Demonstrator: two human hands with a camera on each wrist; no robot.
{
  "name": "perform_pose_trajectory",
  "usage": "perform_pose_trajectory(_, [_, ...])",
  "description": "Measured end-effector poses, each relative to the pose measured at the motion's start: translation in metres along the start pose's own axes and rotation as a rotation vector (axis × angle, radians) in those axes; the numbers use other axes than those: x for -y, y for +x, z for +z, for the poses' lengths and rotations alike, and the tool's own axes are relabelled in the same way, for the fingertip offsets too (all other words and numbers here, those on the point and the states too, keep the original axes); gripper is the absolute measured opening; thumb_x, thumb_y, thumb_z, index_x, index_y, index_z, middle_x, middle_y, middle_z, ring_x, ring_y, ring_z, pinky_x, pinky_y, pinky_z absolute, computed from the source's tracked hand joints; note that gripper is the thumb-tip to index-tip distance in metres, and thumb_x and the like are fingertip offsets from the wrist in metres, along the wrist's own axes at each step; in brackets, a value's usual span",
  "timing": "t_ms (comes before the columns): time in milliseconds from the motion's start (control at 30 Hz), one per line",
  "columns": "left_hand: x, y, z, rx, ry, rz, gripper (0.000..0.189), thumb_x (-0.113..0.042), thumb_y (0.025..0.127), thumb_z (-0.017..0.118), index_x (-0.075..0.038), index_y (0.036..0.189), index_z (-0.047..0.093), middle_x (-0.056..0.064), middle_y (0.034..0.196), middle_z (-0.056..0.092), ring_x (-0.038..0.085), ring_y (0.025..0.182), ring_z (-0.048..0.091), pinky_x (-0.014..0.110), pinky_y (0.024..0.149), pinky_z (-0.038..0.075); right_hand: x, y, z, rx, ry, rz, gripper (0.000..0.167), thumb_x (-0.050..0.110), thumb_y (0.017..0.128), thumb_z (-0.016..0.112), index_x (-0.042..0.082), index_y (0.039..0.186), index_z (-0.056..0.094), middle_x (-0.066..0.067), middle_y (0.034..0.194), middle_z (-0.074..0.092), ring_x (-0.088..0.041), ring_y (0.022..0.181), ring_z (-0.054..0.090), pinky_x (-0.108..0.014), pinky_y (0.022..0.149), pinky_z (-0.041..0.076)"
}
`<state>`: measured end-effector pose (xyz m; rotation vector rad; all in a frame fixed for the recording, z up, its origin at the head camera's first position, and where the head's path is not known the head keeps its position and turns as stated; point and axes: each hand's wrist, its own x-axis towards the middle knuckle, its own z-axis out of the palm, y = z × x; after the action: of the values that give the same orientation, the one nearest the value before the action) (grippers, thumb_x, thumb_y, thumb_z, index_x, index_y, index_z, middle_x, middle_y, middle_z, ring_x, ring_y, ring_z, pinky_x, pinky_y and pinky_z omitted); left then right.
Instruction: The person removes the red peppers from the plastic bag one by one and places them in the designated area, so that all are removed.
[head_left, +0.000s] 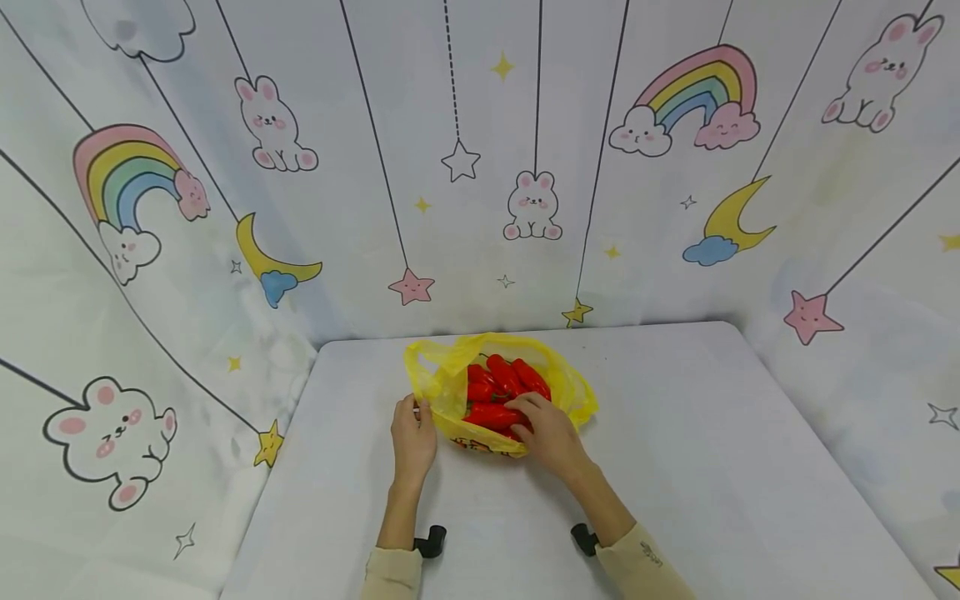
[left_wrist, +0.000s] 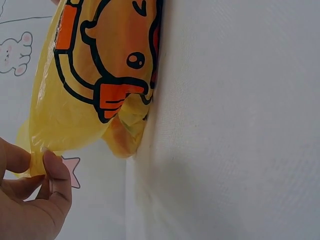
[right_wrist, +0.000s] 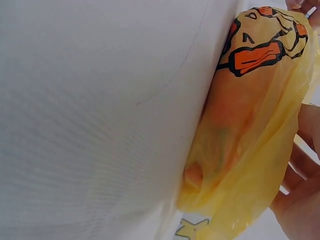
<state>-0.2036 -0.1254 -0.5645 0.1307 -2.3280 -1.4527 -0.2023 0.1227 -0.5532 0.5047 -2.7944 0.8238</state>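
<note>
A yellow plastic bag (head_left: pixel 453 392) with a printed cartoon lies with its mouth facing up, holding several shiny red peppers (head_left: pixel 504 377). My left hand (head_left: pixel 413 437) pinches the bag's left edge between thumb and fingers; the left wrist view shows the film (left_wrist: pixel 75 125) drawn taut toward that pinch. Over the near right rim, my right hand (head_left: pixel 553 435) reaches into the bag. Its fingers and thumb curve about the right end of the nearest red pepper (head_left: pixel 491 415). In the right wrist view the fingertips are hidden behind the bag (right_wrist: pixel 250 130).
The bag stands on a white table (head_left: pixel 675 467), toward its back edge. A white cloth backdrop (head_left: pixel 480 100) printed with rabbits, stars and rainbows surrounds the table at the back and sides. Black wrist mounts (head_left: pixel 431 542) sit at both sleeve cuffs.
</note>
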Motion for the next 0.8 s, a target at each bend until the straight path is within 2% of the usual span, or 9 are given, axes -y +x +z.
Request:
perform_pose_trajectory(333, [-0.002, 0.001, 0.001, 0.019, 0.001, -0.032, 0.028, -0.014, 0.11, 0.05, 0.006, 0.124, 0.062, 0.015, 0.104, 0.058, 0.027, 0.09, 0.057, 0.035, 0.074, 0.049, -0.007, 0.001, -0.001, -0.074, 0.044, -0.043, 0.04, 0.011, 0.087, 0.086, 0.018, 0.124, 0.073, 0.001, 0.121, 0.067, -0.021, 0.111, 0.067, -0.041, 0.097, 0.057])
perform_pose_trajectory(500, [-0.002, 0.0, 0.001, 0.042, -0.004, -0.049, 0.031, -0.017, 0.111, 0.047, 0.005, 0.127, 0.061, 0.014, 0.103, 0.057, 0.025, 0.088, 0.056, 0.034, 0.071, 0.049, -0.007, 0.0, -0.005, -0.093, 0.05, -0.031, 0.04, 0.012, 0.087, 0.086, 0.017, 0.125, 0.073, 0.0, 0.122, 0.066, -0.022, 0.115, 0.066, -0.041, 0.098, 0.057])
perform_pose_trajectory(800, [-0.002, 0.0, 0.002, 0.047, -0.002, -0.059, 0.031, -0.017, 0.111, 0.047, 0.005, 0.129, 0.061, 0.014, 0.104, 0.057, 0.027, 0.091, 0.058, 0.035, 0.074, 0.051, -0.006, 0.0, -0.014, -0.121, 0.052, -0.003, 0.043, 0.01, 0.086, 0.086, 0.018, 0.126, 0.073, -0.001, 0.125, 0.067, -0.024, 0.116, 0.066, -0.043, 0.095, 0.058])
